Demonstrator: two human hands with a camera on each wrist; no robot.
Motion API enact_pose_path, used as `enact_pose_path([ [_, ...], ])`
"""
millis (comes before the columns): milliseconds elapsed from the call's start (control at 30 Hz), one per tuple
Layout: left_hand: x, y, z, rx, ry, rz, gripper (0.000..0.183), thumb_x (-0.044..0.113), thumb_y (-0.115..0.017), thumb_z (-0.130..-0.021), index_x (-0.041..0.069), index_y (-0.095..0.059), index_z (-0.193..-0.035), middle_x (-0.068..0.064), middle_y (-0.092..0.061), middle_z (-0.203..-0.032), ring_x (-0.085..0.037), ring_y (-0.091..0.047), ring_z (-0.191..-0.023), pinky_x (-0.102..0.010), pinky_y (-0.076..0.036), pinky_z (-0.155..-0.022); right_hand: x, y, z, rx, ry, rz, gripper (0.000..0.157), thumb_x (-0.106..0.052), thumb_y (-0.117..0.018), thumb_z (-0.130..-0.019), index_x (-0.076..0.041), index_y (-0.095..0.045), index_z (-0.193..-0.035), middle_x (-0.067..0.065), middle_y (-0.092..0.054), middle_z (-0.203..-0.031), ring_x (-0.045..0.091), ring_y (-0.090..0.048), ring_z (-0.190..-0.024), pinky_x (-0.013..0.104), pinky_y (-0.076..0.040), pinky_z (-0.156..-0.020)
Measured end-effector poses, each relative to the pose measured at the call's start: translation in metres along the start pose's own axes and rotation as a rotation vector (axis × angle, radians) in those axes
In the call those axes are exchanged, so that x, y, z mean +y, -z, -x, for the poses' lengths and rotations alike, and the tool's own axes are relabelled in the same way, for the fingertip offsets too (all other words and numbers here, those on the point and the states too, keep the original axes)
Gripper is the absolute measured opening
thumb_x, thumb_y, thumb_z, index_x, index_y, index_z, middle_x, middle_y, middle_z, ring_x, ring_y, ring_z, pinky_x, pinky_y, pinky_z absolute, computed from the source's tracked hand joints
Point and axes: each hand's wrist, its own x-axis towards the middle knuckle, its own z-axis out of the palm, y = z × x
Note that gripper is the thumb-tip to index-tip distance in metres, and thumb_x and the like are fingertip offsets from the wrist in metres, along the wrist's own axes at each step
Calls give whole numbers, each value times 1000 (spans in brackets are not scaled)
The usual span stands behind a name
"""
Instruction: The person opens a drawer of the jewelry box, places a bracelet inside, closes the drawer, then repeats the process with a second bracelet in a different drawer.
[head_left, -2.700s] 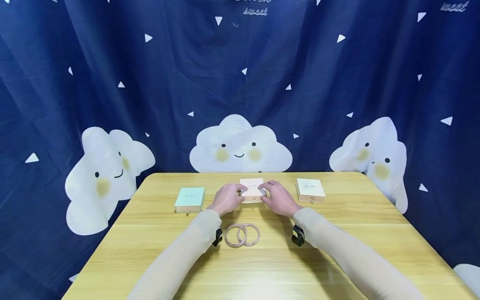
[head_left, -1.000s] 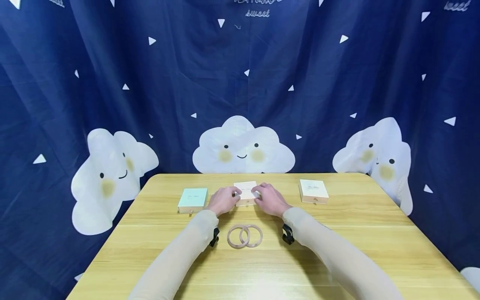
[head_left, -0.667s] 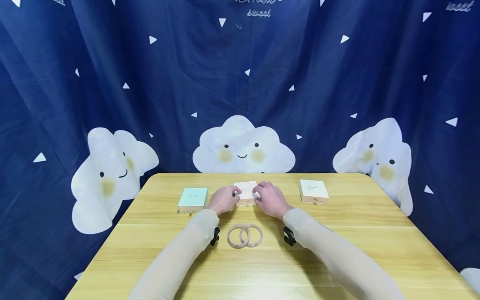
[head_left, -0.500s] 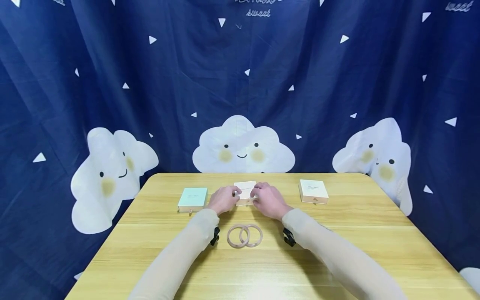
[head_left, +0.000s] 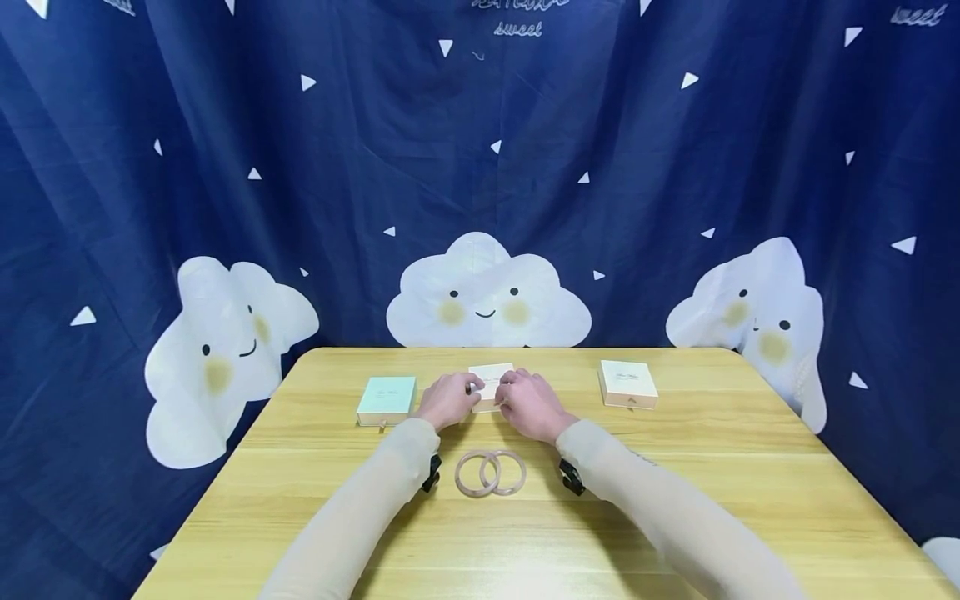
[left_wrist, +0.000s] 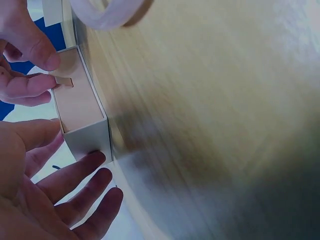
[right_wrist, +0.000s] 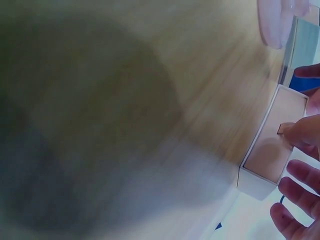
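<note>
A pale pink drawer box point(head_left: 491, 372) sits at the middle of the table's far part, between both hands. My left hand point(head_left: 447, 400) holds it by its left end, thumb at the top edge and fingers along the side. My right hand point(head_left: 531, 406) is at the front, thumb and finger pinching the small pull tab point(left_wrist: 64, 80). In the left wrist view the drawer front point(left_wrist: 82, 107) is flush with the sleeve. Nearer to me, two pale pink bangles point(head_left: 459, 475) lie overlapping on the table.
A mint-green drawer box point(head_left: 387, 395) stands to the left and a white one point(head_left: 628, 380) to the right, both on the wooden table point(head_left: 480, 542). Behind the table hangs a dark blue curtain point(head_left: 480, 150) with cloud prints.
My right hand has shifted left from the box's right side to the pull tab at its front. The left hand keeps its hold on the box's left end; the bangles stay put.
</note>
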Motion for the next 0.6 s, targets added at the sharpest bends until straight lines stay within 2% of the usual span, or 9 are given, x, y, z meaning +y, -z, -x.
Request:
enact_pose_path([
  [167, 0, 1, 0, -1, 2, 6, 23, 26, -62, -99, 24, -71, -121, 6, -67, -85, -12, -58, -66, -33, -47, -66, -2, -4, -2, -1, -3, 24, 9, -9, -74, -84, -17, -78, -86, 0, -68, -99, 21, -60, -92, 39, -50, -73],
  [600, -3, -2, -2, 6, -1, 4, 24, 25, -62, -97, 25, -72, -119, 8, -67, -79, -12, -59, -66, -34, -48, -66, -5, -7, -4, -16, -9, 37, 8, -8, -75, -84, -16, -76, -84, 4, -69, -105, 23, -61, -97, 40, -53, -78],
])
